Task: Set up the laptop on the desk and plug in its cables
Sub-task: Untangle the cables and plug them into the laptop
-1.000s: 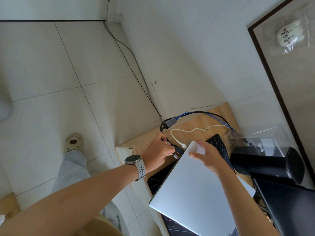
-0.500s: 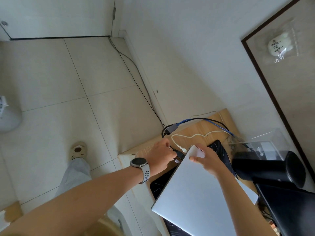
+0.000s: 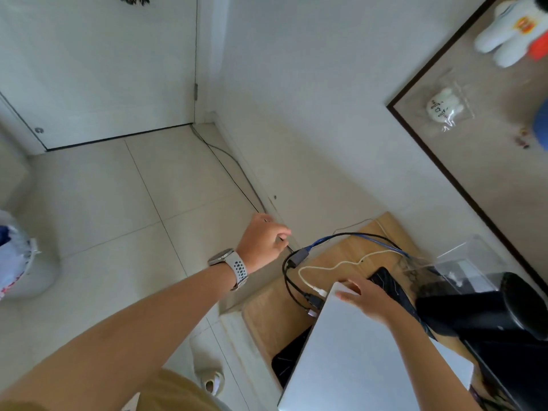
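**Laptop closed on the surface, cables at its far corner**

The silver laptop lay closed on the wooden surface, its lid up, resting partly on a dark mat that showed at its left edge and beyond its far corner. The right hand rested on the lid's far corner with the fingers straight and spread flat, its grip apart and closed on nothing.

The left hand was raised over the floor, off the left end of the surface and apart from the laptop. Its fingers were curled in; a thin dark line showed at the fingertips, but whether the grip was clamped on anything could not be told. A watch with a pale perforated band sat on that wrist.

At the laptop's far left corner, a white cable and a black cable ended in plugs right at the laptop's edge; whether they were seated in ports could not be made out. The black cable looped back to a small grey adapter, from which a blue cable ran toward the wall. A black cylindrical object lay to the right of the laptop, with a clear plastic box behind it.
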`<state>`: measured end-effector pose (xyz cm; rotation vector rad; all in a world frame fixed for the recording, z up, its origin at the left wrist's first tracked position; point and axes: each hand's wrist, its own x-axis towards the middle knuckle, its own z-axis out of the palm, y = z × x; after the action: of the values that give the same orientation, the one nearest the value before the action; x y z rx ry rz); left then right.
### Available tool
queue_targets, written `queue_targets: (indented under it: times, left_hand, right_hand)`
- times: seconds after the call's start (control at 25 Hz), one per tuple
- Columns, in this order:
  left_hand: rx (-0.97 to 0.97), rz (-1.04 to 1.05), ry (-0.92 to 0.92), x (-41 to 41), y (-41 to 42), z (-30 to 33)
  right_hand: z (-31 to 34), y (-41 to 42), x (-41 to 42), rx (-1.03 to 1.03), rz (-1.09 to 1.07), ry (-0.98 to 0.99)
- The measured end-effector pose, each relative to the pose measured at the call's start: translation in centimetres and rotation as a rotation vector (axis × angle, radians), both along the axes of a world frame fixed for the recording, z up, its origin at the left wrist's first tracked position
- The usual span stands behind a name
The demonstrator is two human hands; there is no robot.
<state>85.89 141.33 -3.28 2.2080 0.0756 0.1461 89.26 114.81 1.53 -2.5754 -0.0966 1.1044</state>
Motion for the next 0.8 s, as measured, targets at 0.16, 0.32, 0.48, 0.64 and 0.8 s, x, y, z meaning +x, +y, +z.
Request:
queue_targets:
  times: [0.16,0.32,0.48,0.64,0.8]
  left_hand:
    - [-0.125,0.137,-0.011,2.6,1.3,-0.8]
    - [-0.159,0.174,0.095,6.0,2.2,-2.4]
    - [-0.290,0.089,0.235,12.1,2.9,-2.7]
    - [-0.304,0.013,0.305,18.7,3.5,-2.6]
    - [-0.265,-0.079,0.403,23.7,5.1,-3.4]
  right_hand:
    - [1.4,0.9,2.2,0.074,-0.094,-0.187]
    - [1.4,2.4,6.2,-0.009,-0.071,-0.322]
    - [-0.8,4.3,11.5,-0.180,0.025,-0.368]
    - [-3.2,5.8,16.8,-0.410,0.080,-0.357]
    - [-4.9,7.5,19.5,-0.526,0.003,-0.358]
